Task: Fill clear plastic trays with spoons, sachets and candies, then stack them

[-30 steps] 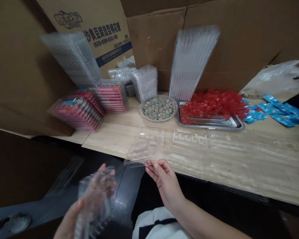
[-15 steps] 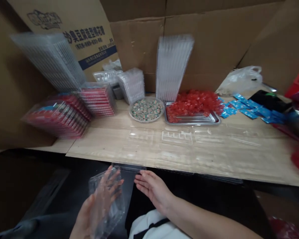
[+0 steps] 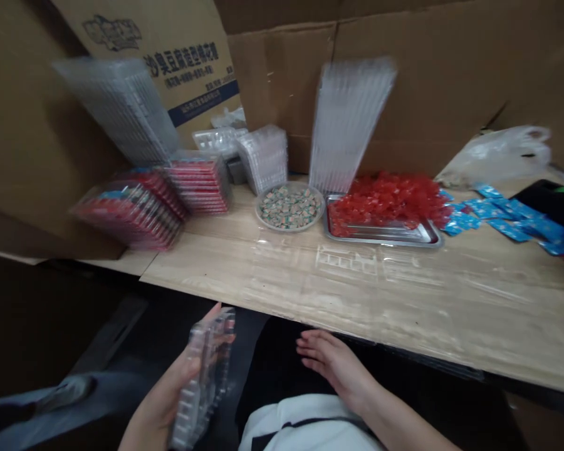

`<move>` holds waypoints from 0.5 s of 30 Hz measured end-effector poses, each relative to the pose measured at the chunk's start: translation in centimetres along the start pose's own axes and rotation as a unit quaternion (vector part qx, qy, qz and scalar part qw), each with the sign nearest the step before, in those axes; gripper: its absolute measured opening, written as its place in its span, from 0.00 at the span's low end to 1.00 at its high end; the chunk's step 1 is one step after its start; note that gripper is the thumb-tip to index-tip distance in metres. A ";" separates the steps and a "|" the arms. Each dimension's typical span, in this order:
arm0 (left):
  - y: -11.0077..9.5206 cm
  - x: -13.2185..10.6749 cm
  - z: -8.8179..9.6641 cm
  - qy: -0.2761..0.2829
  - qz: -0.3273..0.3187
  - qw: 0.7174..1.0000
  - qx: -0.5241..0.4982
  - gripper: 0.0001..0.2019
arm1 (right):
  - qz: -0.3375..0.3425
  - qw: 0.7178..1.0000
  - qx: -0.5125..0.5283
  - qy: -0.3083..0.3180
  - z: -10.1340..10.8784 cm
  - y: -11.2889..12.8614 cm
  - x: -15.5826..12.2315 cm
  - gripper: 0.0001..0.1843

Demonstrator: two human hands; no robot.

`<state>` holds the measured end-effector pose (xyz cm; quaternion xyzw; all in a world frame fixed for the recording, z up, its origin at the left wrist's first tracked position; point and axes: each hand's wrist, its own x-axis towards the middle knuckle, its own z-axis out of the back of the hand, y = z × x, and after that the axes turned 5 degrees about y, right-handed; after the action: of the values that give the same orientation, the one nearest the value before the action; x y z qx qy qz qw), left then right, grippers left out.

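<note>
Below the table's front edge, my left hand (image 3: 181, 373) grips a clear plastic tray (image 3: 204, 382) with moulded compartments, tilted nearly edge-on. Some of its fingers show through the plastic. Whether it is one tray or a few nested together, I cannot tell. To the right, apart from the tray, my right hand (image 3: 329, 360) hangs in front of my lap with fingers stretched out and nothing in it. Clear plastic trays (image 3: 282, 266) appear to lie flat along the front of the wooden table (image 3: 230, 275).
At the back stand tall stacks of clear trays (image 3: 350, 119) and piles of red filled packs (image 3: 200, 185). A round dish (image 3: 290, 228) holds small pieces; a metal tray (image 3: 385, 239) holds red packets (image 3: 395, 200). Blue sachets (image 3: 507, 213) and a white plastic bag (image 3: 498, 153) lie right. Cardboard (image 3: 282, 69) walls the back.
My left hand has turned the clear tray from broadside to nearly edge-on. My right hand has moved right, farther from it. The whole view has shifted somewhat.
</note>
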<state>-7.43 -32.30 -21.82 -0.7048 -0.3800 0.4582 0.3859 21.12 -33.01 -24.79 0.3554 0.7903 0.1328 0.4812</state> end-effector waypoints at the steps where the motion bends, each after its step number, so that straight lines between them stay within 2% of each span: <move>1: -0.8 -0.5 -0.2 -0.007 -0.009 1.000 0.017 0.41 | -0.008 1.000 -0.028 0.004 0.2 0.3 -0.3 0.14; 4: -3.0 -0.6 -1.9 0.009 -0.021 0.997 0.071 0.45 | -0.018 0.981 -0.174 0.079 -1.1 1.8 -1.3 0.15; 7: -4.0 0.9 -4.3 0.040 -0.041 0.986 0.160 0.48 | 0.085 0.949 -0.263 0.149 -4.6 3.9 -1.7 0.14; 10: -4.1 2.5 -5.7 0.040 -0.071 0.974 0.210 0.48 | 0.165 0.945 -0.236 0.152 -8.0 5.7 -1.3 0.14; 12: -4.2 2.8 -5.8 0.020 -0.085 0.973 0.215 0.47 | 0.165 0.949 -0.214 0.162 -9.3 6.4 -0.7 0.14; 15: -4.7 2.7 -5.0 -0.015 -0.084 0.968 0.235 0.48 | 0.139 0.955 -0.195 0.174 -10.1 6.8 0.3 0.15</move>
<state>-2.77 -28.89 -17.17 -0.5530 -0.3249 0.5114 0.5720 15.34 -26.65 -16.11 0.3323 0.7632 0.4101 0.3727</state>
